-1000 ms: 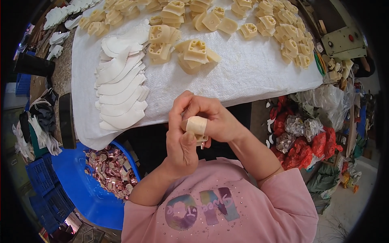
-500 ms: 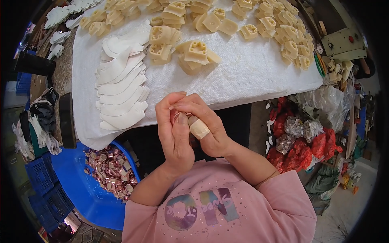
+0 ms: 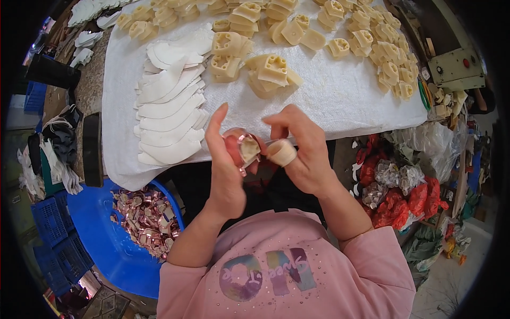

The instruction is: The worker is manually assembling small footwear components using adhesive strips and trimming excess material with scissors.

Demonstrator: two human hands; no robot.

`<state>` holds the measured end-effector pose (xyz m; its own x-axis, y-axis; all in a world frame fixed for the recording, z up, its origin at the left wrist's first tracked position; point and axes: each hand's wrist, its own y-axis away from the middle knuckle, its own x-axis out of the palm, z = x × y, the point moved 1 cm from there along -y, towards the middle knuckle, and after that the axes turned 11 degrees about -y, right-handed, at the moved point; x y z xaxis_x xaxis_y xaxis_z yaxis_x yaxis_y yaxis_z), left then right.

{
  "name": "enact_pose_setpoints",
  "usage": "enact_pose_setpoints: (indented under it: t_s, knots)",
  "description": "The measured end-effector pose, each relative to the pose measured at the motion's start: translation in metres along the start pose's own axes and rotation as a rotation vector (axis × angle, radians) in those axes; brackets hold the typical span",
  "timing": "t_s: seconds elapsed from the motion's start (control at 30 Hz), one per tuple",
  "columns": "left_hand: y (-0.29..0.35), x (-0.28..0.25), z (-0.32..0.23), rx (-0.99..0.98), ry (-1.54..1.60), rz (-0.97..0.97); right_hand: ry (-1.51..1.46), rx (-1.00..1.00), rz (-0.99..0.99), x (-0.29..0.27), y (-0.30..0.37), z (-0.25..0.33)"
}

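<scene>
My left hand (image 3: pixel 224 178) is closed around a small shiny pink piece (image 3: pixel 246 149) with a cream-coloured inside, held in front of the table's near edge. Just to its right, my right hand (image 3: pixel 308 154) has its fingers apart and curved, with nothing seen in them. Beige tape (image 3: pixel 282 153) is wrapped round its thumb, which points toward the pink piece. Beyond the hands, white curved flat pieces (image 3: pixel 172 114) lie overlapped in a column. Cream-coloured moulded blocks (image 3: pixel 273 74) with holes in their tops sit stacked in small piles farther back.
A white cloth (image 3: pixel 319 101) covers the table. At lower left, a blue basin (image 3: pixel 127 268) holds many shiny pink pieces (image 3: pixel 146 223). Blue crates (image 3: pixel 53 220) stand left of it. Red plastic bags (image 3: pixel 393 204) and clear bags lie at the right. A dark phone-like slab (image 3: pixel 92 149) stands at the table's left.
My hands, cupped together before, have come apart. The right has moved right and its fingers have opened. The pink piece now shows in my left hand. The view has shifted slightly.
</scene>
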<state>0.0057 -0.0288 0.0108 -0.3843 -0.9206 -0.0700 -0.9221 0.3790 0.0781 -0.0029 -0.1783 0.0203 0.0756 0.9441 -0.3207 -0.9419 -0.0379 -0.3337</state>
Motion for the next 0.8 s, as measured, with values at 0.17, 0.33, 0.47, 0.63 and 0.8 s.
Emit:
enact_pose_setpoints:
  t_s: [0.17, 0.33, 0.47, 0.63, 0.8]
  knots:
    - [-0.001, 0.001, 0.018, 0.509, -0.203, -0.022, -0.031, 0.291, 0.269, 0.003, -0.010, 0.012]
    - [0.005, -0.005, 0.018, 0.138, 0.021, 0.005, -0.314, 0.174, 0.040, 0.005, 0.004, -0.003]
    - [0.004, -0.019, 0.010, 0.086, -0.025, 0.066, -0.895, 0.560, 0.087, 0.002, 0.000, -0.016]
    - [0.006, -0.025, 0.001, 0.313, -0.394, 0.088, -0.904, 0.475, 0.238, -0.003, -0.005, -0.023]
    - [0.001, -0.012, 0.008, 0.340, -0.400, 0.003, -0.327, 0.202, 0.157, 0.002, -0.005, -0.013]
